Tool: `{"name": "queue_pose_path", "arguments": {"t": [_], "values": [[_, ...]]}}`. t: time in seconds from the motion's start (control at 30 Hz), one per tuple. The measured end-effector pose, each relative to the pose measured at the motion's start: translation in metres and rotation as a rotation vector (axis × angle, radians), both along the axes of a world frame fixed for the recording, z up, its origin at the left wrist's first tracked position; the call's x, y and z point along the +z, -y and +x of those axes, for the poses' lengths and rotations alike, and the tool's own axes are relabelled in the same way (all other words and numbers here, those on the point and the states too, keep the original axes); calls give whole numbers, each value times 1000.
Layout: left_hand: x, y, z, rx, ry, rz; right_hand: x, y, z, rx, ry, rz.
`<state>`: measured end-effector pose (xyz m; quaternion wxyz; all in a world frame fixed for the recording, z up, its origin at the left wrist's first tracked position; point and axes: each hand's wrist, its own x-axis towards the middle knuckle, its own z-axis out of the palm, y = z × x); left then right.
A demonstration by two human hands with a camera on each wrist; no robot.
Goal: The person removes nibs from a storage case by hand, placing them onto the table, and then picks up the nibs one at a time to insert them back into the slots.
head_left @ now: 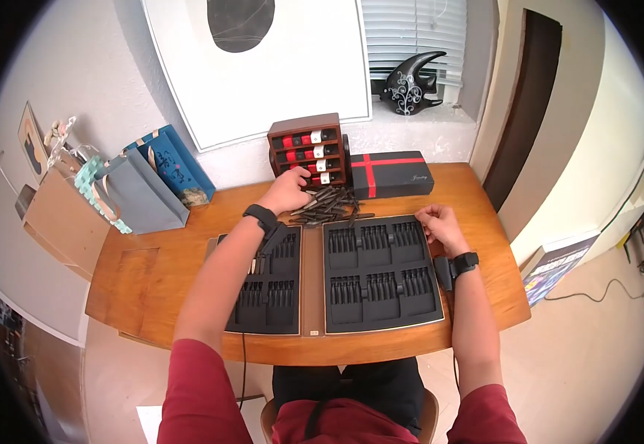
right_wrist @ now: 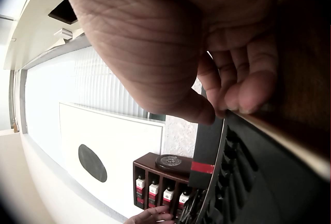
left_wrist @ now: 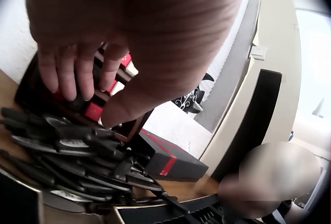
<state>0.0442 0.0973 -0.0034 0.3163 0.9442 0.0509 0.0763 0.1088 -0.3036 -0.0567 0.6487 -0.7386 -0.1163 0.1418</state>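
In the head view, my left hand [head_left: 286,194] is over a pile of dark slender pieces [head_left: 325,206], at the front of a small wooden rack [head_left: 306,123]. The left wrist view shows its fingers loosely extended before the rack, above the heaped pieces [left_wrist: 83,154], with nothing visible in them. The right hand [head_left: 442,226] has bent fingers at the far right corner of a black slotted case [head_left: 382,268]; in the right wrist view its fingertips touch the rim [right_wrist: 243,123]. Rows of dark pieces fill slots in both case halves; my left forearm partly covers the left half.
A black box with red ribbon [head_left: 399,175] lies right of the rack. Gift bags [head_left: 144,191] stand at the table's left. A black fish ornament [head_left: 410,85] sits on the windowsill. Cables hang from both wrist cameras past the table's front edge [head_left: 277,354].
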Motion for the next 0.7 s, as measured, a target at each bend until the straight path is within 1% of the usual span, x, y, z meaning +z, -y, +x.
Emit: {"name": "queue_pose_path", "arguments": {"t": [0.03, 0.1, 0.17, 0.2, 0.23, 0.3, 0.33, 0.4, 0.43, 0.5, 0.53, 0.6, 0.63, 0.7], "values": [[5, -5, -8, 2, -7, -39, 2, -1, -1, 6, -5, 9], [15, -20, -27, 25, -21, -36, 3, -1, -2, 2, 1, -6], [27, -34, -50, -18, -163, 110, 1, -3, -2, -3, -1, -15], [27, -43, -60, -23, -260, 258, 1, -3, 0, 2, 2, -23], [31, -43, -73, -18, -270, 261, 0, -2, 1, 3, 9, -31], [46, -32, -101, 86, -600, 321, -2, -1, 2, 13, 19, -36], [46, -31, -111, 90, -603, 322, -2, -2, 2, 6, 20, -34], [40, -29, -130, 118, -696, 302, -1, -2, 1, 5, 20, -35], [30, -34, -136, 121, -697, 299, -1, -2, 1, 6, 21, -33], [7, -46, -140, 108, -519, 364, -1, -2, 1, 7, 23, -35], [8, -44, -141, 107, -519, 359, -1, -2, 2, 9, 22, -39], [12, -41, -141, 144, -570, 225, -2, -1, 2, 11, 21, -47], [14, -40, -141, 144, -569, 222, -2, -1, 2, 8, 18, -44], [18, -40, -141, 187, -604, 143, -1, -1, 2, 7, 19, -41]]}}
